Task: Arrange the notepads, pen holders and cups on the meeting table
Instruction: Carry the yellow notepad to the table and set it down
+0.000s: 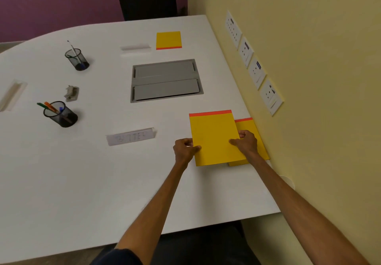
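Notepad (214, 136) in both hands; second notepad (250, 128) half hidden underneath

Name plate (130, 136), grey floor box (166, 80)

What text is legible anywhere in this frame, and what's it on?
"B TTER": faint handwriting on the near clear name-card holder; only a guess, the second letter is unreadable.
Far name-card holder: no text shows.
Wall socket plates: small dark blue labels, too small to read.
Yellow notepads, the held one, the one under it and the far one: blank covers.
Pen holders: no labels visible.
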A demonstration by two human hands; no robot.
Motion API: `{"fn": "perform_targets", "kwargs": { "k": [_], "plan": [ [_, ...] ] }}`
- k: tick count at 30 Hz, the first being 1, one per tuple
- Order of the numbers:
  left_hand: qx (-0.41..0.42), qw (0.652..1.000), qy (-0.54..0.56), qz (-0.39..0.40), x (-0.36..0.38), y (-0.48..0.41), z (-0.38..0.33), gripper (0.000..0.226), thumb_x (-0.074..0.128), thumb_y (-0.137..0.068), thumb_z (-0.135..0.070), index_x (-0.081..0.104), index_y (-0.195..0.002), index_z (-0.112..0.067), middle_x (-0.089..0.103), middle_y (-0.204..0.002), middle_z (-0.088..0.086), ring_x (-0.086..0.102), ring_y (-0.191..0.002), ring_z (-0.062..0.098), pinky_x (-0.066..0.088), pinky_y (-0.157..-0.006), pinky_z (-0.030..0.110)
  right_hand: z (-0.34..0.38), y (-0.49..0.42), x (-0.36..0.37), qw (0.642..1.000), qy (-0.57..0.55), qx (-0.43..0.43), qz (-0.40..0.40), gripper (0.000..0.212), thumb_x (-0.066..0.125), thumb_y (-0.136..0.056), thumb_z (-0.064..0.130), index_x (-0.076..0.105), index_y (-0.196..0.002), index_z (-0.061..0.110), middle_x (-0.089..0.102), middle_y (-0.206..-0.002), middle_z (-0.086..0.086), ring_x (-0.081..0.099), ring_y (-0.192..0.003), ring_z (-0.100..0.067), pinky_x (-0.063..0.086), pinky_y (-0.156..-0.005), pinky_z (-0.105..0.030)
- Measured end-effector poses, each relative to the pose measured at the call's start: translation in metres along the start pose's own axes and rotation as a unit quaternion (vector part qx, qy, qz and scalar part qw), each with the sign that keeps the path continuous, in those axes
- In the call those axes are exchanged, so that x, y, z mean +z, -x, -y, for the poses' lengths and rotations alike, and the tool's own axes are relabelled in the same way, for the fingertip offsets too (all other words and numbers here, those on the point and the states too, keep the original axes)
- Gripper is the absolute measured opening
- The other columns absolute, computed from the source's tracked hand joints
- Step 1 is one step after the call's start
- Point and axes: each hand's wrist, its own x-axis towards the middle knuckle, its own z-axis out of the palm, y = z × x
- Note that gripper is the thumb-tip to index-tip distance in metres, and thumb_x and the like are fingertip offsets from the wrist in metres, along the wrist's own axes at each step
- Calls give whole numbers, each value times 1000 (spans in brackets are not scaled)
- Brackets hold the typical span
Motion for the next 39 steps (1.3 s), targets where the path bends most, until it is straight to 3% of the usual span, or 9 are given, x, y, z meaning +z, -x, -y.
{"fn": "perform_targets", "kwargs": {
  "k": [3, 8, 12, 18, 22, 24, 28, 32, 39],
  "plan": [
    [-17, 1000, 4, 6, 26, -6, 4, 44, 82, -74, -3, 68, -115, 4, 67, -108, 18, 64, -91, 27, 57, -87, 48, -15, -18, -10, 1000, 21, 9, 6, 61, 81, -78, 14, 55, -131, 3, 57, -133, -15, 56, -119, -30, 47, -85, -33],
    [-29, 999, 10, 19, 70, -22, 20, 42, 79, -76, 0, 68, -116, 2, 70, -113, 20, 68, -96, 30, 57, -89, 48, -41, -50, -25, 997, 56, 35, 35, 66, 78, -79, 11, 50, -137, 2, 52, -138, -17, 56, -120, -33, 51, -97, -46],
    [-47, 999, -3, 23, 100, -31, 31, 41, 78, -78, -2, 68, -118, 1, 70, -114, 19, 66, -91, 24, 57, -88, 43, -56, -67, -31, 992, 123, 29, 29, 66, 75, -80, 14, 49, -139, 3, 54, -135, -17, 60, -113, -33, 54, -85, -40],
    [-58, 997, -42, 19, 129, -40, 41, 39, 79, -78, -5, 70, -116, -1, 71, -112, 17, 69, -98, 30, 56, -92, 45, -75, -75, -28, 950, 305, -10, 68, 53, 66, -82, 16, 45, -128, 0, 44, -131, -20, 45, -120, -35, 40, -98, -37],
    [-45, 994, -96, 20, 144, -42, 44, 39, 80, -78, -10, 69, -114, 0, 70, -113, 17, 68, -102, 31, 54, -91, 39, -80, -68, -20, 908, 405, -101, 43, 72, 62, -83, 11, 30, -147, 8, 35, -145, -16, 38, -131, -32, 41, -101, -39],
    [-41, 989, -141, 19, 149, -43, 45, 42, 82, -77, -16, 66, -110, 3, 67, -113, 17, 65, -104, 31, 50, -83, 33, -79, -65, -14, 903, 409, -114, 56, 75, 61, -84, 12, 27, -151, 12, 27, -154, -13, 30, -140, -31, 40, -104, -41],
    [2, 968, -250, 38, 156, -45, 43, 51, 80, -79, -30, 60, -114, 2, 57, -116, 18, 55, -109, 31, 43, -84, 32, -81, -63, -9, 916, 383, -108, 53, 68, 55, -87, 10, 30, -151, 13, 24, -158, -11, 23, -146, -28, 35, -109, -42],
    [-21, 968, -245, 50, 161, -46, 46, 39, 77, -82, -27, 59, -102, 2, 61, -108, 20, 62, -98, 33, 49, -79, 38, -87, -65, -11, 924, 359, -120, 46, 67, 54, -89, 11, 31, -151, 16, 23, -159, -9, 21, -147, -26, 33, -112, -41],
    [-6, 968, -249, 40, 172, -31, 46, 41, 75, -84, -19, 55, -115, -2, 53, -121, 17, 57, -109, 32, 51, -89, 40, -91, -69, -12, 930, 345, -123, 36, 66, 52, -88, 8, 33, -151, 15, 24, -160, -8, 21, -148, -26, 31, -116, -42]
  ]
}}
